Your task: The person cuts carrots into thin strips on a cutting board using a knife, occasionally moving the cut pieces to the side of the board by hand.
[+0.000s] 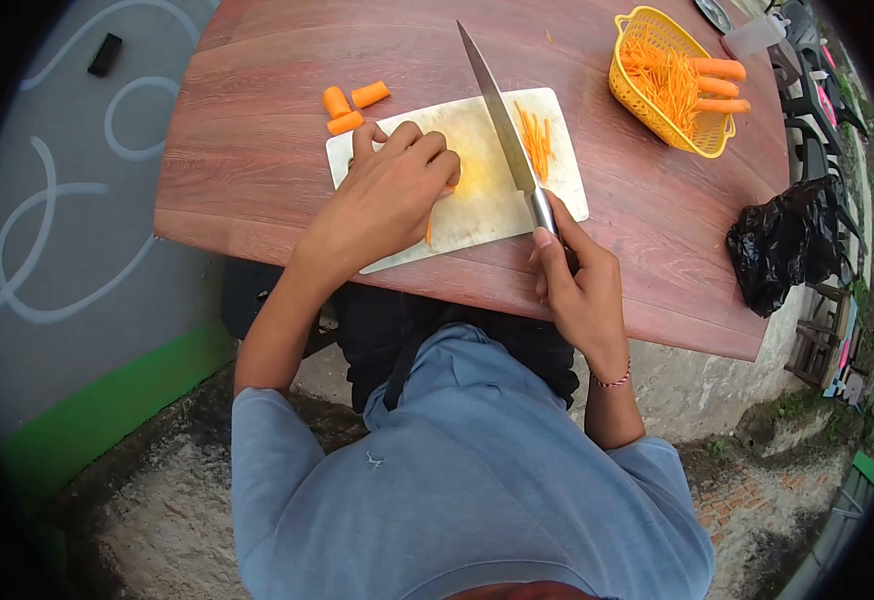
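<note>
A white cutting board (497,215) lies at the table's near edge. My left hand (392,190) is over its left half, fingers curled down and closed; what they hold, if anything, is hidden. A sliver of carrot (428,232) shows below that hand. In my right hand (582,285) is a large kitchen knife (502,120), gripped by the handle, its blade slanting up and left across the board. Thin carrot strips (536,140) lie right of the blade. Short carrot chunks (370,94) sit just beyond the board's far left corner.
A yellow plastic basket (709,140) at the back right holds shredded carrot (662,80) and whole carrots (719,87). Near the wooden table's (287,170) right edge is a black plastic bag (782,240). A translucent bottle (754,36) is at the far right.
</note>
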Demonstrator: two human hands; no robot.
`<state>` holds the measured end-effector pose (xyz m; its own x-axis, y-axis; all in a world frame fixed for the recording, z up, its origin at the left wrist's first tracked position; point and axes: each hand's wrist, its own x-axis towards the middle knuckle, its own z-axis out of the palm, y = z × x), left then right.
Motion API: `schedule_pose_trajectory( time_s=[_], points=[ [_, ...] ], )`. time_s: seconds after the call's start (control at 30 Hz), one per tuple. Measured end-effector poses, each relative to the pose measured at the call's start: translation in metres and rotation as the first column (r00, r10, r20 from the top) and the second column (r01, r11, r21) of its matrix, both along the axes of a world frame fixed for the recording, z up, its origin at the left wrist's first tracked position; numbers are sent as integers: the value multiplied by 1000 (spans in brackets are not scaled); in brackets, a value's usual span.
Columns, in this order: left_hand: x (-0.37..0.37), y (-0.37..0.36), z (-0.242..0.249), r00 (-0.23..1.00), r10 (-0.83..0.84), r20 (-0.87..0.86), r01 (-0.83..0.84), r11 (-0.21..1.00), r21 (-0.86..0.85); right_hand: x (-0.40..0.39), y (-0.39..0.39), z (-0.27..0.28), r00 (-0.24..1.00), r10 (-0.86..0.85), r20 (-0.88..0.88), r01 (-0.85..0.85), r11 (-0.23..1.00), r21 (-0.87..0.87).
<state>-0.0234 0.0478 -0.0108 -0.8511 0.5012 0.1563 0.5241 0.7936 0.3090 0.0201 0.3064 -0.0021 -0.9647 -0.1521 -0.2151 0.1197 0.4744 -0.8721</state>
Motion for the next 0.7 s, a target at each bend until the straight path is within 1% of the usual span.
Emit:
schedule_pose_trajectory(
  time_s=[0.03, 0.13, 0.27, 0.33, 0.47, 0.53, 0.57, 0.63, 0.67, 0.7],
  points=[
    [0, 1, -1, 1000, -5, -27, 5, 1000, -16, 0, 0, -1, 999, 14, -31, -13, 1000, 5],
    [-2, 3, -2, 999, -33, -25, 31, 997, -69, 1, 0, 0, 998, 26, -50, -26, 1000, 10],
    [-5, 4, -2, 998, -66, 23, 66, 998, -14, 2, 1, -1, 995, 38, -95, -37, 999, 6],
    [-6, 0, -4, 993, -48, -107, 45, 998, -34, 2, 1, 1, 997, 37, -62, -35, 999, 23],
    [-5, 1, -9, 994, -42, -101, 37, 998, -54, 4, -2, 3, 993, 43, -110, -38, 998, 43],
    [-3, 2, -7, 998, -11, -62, 4, 995, -101, 5, -3, 10, 984, 82, -157, -64, 991, 120],
    [-3, 3, -8, 998, -15, -63, 8, 995, -102, 5, -3, 10, 984, 78, -158, -60, 991, 120],
    [-4, 3, -13, 978, -51, -203, 23, 990, -137, 5, -3, 9, 982, 85, -168, -63, 989, 131],
    [-5, 4, -13, 978, -53, -202, 25, 990, -138, 5, -3, 9, 982, 83, -168, -62, 990, 130],
    [-6, 6, -14, 967, -98, -236, 51, 979, -195, 5, -3, 10, 982, 82, -171, -61, 990, 128]
  ],
)
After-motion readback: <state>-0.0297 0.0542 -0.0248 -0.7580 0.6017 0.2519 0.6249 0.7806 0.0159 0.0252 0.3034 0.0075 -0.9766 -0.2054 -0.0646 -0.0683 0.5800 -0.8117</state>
